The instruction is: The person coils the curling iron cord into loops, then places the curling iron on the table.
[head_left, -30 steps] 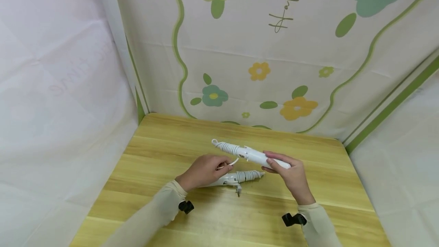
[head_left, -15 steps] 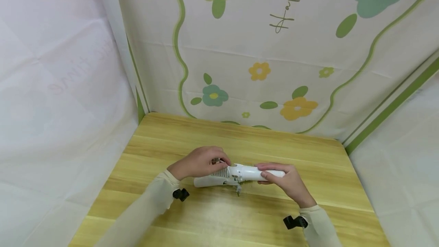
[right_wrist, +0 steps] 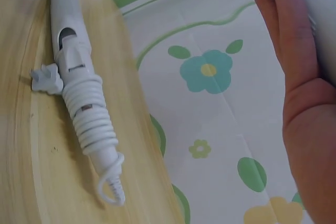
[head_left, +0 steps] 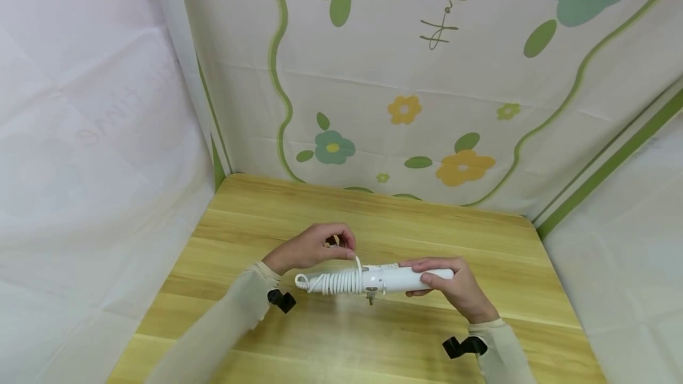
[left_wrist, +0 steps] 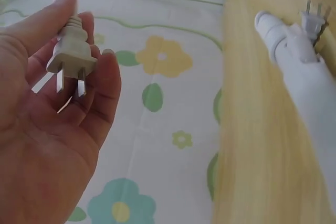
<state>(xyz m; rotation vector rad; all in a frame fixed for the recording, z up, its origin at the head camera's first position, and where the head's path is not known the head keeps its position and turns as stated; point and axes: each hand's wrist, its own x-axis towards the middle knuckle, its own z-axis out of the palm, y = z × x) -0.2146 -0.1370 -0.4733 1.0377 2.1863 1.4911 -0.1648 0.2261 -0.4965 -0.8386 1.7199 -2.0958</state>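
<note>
My right hand (head_left: pixel 450 283) grips the smooth end of a white hair iron (head_left: pixel 402 279), held level over the table. White cord (head_left: pixel 338 282) is wound in tight coils around its left half, with a small loop at the tip. My left hand (head_left: pixel 312 248) pinches the cord's free end just above and left of the coils. In the left wrist view, the two-pin plug (left_wrist: pixel 72 53) hangs prongs down beneath the thumb, against the curled fingers. A second white hair iron (right_wrist: pixel 68 19) lies on the table, its cord wound and plug (right_wrist: pixel 46 80) sticking out; the held one mostly hides it in the head view.
The wooden table (head_left: pixel 256 212) has a light plank pattern. White cloth with printed flowers (head_left: pixel 464 168) hangs behind it, and plain-looking cloth walls (head_left: pixel 101 206) stand on both sides. A black strap mount (head_left: pixel 464 346) sits at each wrist.
The held iron has come down toward me and levelled, now covering most of the one on the table. My left hand has moved up off the coils, drawing the cord end upward.
</note>
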